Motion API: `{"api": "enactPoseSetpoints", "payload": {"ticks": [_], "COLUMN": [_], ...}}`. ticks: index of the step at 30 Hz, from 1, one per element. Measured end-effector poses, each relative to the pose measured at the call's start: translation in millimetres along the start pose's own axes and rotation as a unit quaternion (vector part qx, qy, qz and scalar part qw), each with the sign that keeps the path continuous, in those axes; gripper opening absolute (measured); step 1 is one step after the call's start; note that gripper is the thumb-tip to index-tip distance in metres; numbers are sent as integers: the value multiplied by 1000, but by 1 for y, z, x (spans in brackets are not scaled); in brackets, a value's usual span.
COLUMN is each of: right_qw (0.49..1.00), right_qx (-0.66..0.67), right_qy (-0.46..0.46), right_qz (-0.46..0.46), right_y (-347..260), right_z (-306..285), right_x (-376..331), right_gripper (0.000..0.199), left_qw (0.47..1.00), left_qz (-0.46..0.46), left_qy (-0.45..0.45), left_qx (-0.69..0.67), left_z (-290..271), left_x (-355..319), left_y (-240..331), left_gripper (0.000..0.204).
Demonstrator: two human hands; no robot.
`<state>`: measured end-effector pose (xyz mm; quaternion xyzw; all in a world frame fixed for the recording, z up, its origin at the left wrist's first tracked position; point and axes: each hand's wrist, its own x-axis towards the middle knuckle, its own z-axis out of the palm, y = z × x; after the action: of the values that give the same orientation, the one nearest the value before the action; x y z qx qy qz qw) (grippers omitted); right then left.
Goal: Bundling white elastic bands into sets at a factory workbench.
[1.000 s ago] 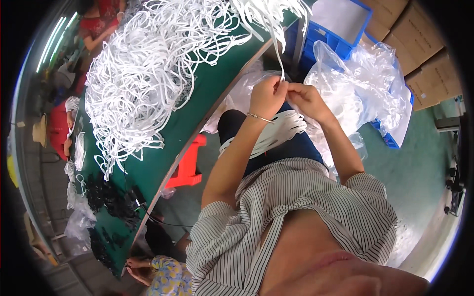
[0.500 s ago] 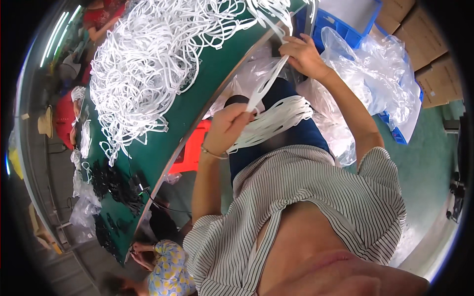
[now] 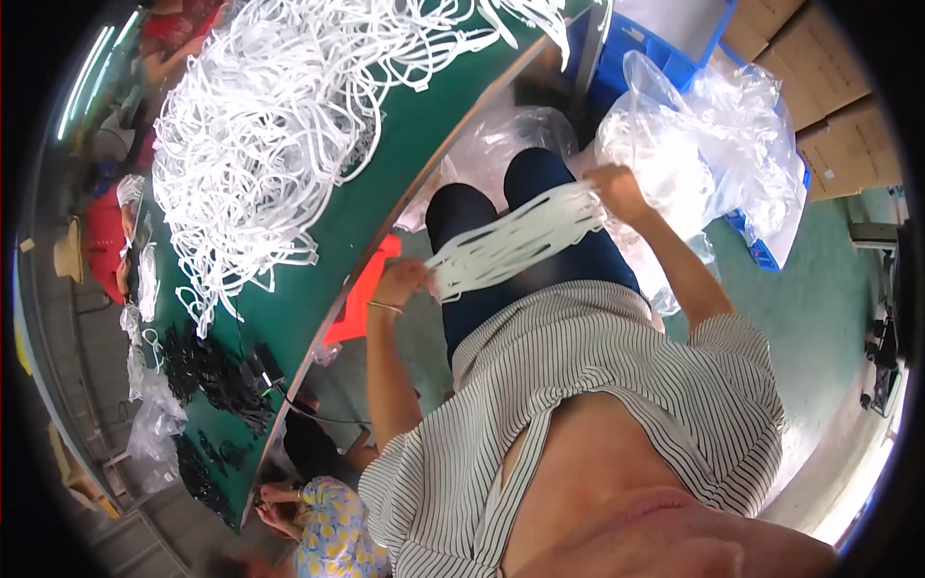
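Observation:
A bundle of white looped cords (image 3: 520, 241) stretches across my lap, its strands lying roughly side by side. My left hand (image 3: 400, 282) is closed at the bundle's left end, its fingers slightly blurred. At the right end, my right hand (image 3: 619, 193) pinches the loops with bent fingers. Beyond my hands, a big tangled heap of similar white cords (image 3: 260, 144) covers much of the green table (image 3: 337, 226). Some cords of the heap hang over the table's edge at the top.
Black cords (image 3: 217, 380) lie at the table's near end. A red stool (image 3: 361, 299) stands beneath the edge. Clear plastic bags (image 3: 665, 144), blue crates (image 3: 646, 48) and cardboard boxes (image 3: 848, 144) are at the right. Other people sit around the table, one in a yellow-patterned garment (image 3: 337, 530).
My right hand has come down from the table edge to the bundle's right end. My left hand has moved left and lower. The cord strands pulled between them now lie with the bundle.

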<state>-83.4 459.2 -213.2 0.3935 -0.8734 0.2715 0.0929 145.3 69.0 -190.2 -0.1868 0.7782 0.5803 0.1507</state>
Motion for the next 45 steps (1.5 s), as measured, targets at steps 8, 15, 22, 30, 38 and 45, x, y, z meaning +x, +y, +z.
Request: {"api": "enactPoseSetpoints", "payload": {"ticks": [8, 15, 22, 30, 38, 45], "right_qw": [964, 965, 971, 935, 979, 825], "right_qx": [-102, 57, -104, -273, -148, 531], "right_qy": [-240, -255, 211, 49, 69, 3], "right_qz": [55, 15, 29, 221, 122, 192], "right_y": [3, 13, -12, 75, 51, -30], "right_z": [-26, -45, -62, -110, -153, -151], "right_x": [7, 123, 323, 421, 372, 250], "right_gripper": [17, 15, 33, 52, 28, 17], "left_qw": [986, 925, 973, 972, 954, 923], "left_qz": [100, 118, 80, 130, 253, 356], "left_qy": [135, 226, 175, 182, 118, 85], "left_qx": [20, 282, 129, 71, 106, -121], "left_z": [8, 4, 27, 49, 66, 99], "left_x": [7, 12, 6, -19, 3, 91], "left_y": [-43, -84, -8, 16, 130, 231], "left_gripper": [16, 28, 18, 18, 16, 27]}}
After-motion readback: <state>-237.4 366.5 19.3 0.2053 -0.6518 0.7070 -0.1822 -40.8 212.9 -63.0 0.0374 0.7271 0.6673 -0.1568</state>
